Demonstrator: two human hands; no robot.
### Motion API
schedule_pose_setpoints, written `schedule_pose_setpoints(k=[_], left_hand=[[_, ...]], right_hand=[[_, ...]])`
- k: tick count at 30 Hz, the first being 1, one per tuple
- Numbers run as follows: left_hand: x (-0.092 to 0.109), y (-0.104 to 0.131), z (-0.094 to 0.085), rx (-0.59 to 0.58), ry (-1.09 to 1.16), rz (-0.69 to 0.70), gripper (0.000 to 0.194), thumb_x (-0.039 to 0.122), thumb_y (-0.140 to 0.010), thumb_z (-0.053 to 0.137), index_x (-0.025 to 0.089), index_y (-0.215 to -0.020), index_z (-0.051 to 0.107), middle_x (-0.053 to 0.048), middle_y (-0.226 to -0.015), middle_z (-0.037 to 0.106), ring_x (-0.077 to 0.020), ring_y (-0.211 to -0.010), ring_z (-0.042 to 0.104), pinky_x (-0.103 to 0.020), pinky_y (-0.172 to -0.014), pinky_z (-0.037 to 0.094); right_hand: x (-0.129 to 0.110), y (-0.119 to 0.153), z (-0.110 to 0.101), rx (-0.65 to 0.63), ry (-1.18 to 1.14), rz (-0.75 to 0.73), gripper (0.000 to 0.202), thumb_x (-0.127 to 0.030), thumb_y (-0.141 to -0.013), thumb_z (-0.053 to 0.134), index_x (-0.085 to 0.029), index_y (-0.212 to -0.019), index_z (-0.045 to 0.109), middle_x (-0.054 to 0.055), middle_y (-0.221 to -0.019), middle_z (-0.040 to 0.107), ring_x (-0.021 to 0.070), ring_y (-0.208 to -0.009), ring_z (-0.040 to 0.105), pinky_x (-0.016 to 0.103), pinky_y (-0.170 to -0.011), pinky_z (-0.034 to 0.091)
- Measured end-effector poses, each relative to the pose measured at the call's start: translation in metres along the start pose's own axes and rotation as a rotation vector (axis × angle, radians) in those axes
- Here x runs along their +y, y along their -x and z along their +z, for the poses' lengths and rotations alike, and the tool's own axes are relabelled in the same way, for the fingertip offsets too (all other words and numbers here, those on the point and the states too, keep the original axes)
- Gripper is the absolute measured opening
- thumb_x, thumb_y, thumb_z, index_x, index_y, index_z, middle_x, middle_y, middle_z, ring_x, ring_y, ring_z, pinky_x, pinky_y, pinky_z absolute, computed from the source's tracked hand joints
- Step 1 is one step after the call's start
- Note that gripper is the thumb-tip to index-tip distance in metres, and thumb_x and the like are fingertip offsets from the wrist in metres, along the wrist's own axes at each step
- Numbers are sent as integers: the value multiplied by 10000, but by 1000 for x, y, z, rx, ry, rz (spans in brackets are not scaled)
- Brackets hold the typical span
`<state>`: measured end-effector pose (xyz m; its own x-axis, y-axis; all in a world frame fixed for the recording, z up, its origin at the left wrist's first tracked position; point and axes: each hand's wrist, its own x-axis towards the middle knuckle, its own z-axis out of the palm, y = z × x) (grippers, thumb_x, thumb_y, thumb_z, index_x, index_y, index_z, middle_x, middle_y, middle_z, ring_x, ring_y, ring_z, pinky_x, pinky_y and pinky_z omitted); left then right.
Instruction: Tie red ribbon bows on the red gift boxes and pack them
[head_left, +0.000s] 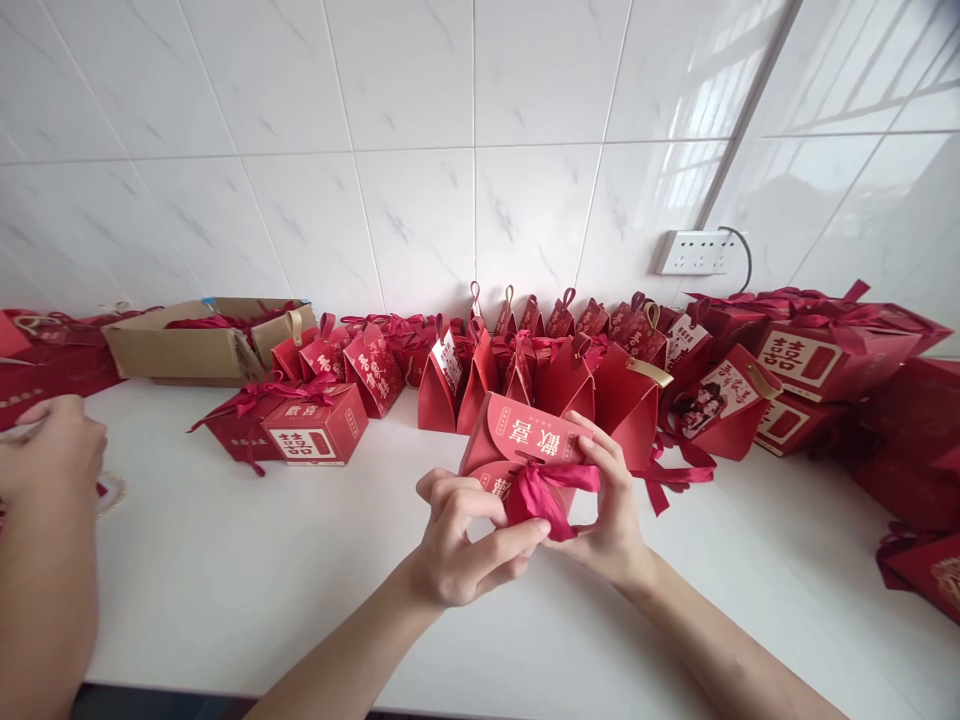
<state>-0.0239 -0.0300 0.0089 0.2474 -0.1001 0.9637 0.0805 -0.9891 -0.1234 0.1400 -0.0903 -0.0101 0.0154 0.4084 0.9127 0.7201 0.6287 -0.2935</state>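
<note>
The left hand (459,540) pinched a crimson satin bow (546,495), best handled gently; the right hand (613,500) gripped its red cardboard box (534,428).

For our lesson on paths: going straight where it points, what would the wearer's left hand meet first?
The left hand would probably meet the ribbon bow on the held box; depth is unclear.

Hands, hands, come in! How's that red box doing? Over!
Left hand at ribbon bow; right hand gripping red box. Bow facing camera. Red bags close behind, other person's hand far left.
</note>
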Motion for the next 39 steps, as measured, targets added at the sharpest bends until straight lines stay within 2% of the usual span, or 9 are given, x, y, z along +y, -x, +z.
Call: schedule_pose_setpoints(k=[17,28,39], left_hand=[[0,0,0,-8,8,-8,199,161,-897,466,204,-855,656,-4,-731,416,-134,-733,392,-307,-670,292],[0,1,1,-8,8,-11,195,143,-879,475,206,-854,659,-5,-730,417,-141,-731,392,-310,-669,298],[2,-3,0,2,4,-19,266,229,-939,418,211,-839,663,2,-698,432,-129,-718,398,-310,-683,296]], right_hand=[[1,2,-1,-14,-8,6,857,-311,-712,756,-255,-1407,257,173,-1407,333,330,-1328,358,554,-973,454],[0,1,0,-12,0,-12,848,-297,-716,751,-243,-1408,263,184,-1386,357,345,-1311,380,552,-948,475],[3,1,-1,-4,16,-33,870,-257,-700,763,-239,-1413,266,185,-1369,373,339,-1302,391,546,-936,486]])
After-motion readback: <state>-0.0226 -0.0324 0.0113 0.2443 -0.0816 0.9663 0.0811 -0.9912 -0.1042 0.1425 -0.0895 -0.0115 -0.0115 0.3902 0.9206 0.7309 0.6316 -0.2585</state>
